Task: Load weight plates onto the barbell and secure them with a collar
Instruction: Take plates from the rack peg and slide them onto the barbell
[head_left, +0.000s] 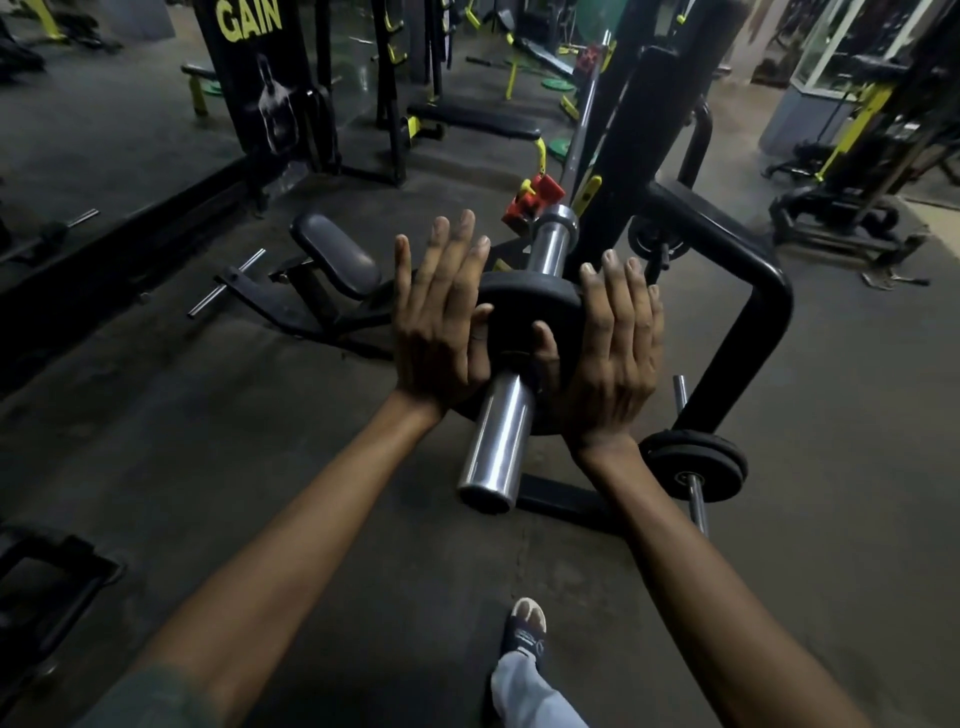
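A black weight plate (524, 301) sits partway along the chrome barbell sleeve (498, 441), which points toward me. My left hand (441, 317) presses its left side with straight fingers, thumb on the plate's face. My right hand (613, 343) presses the right side the same way, thumb near the hub. A red collar (532, 200) lies beyond the sleeve's inner shoulder, by the rack.
A black rack upright (639, 135) and its curved base bar (748, 291) stand to the right. A small loaded bar with black plates (693, 470) lies on the floor at right. A padded bench (337, 257) lies left. My foot (524, 631) is below.
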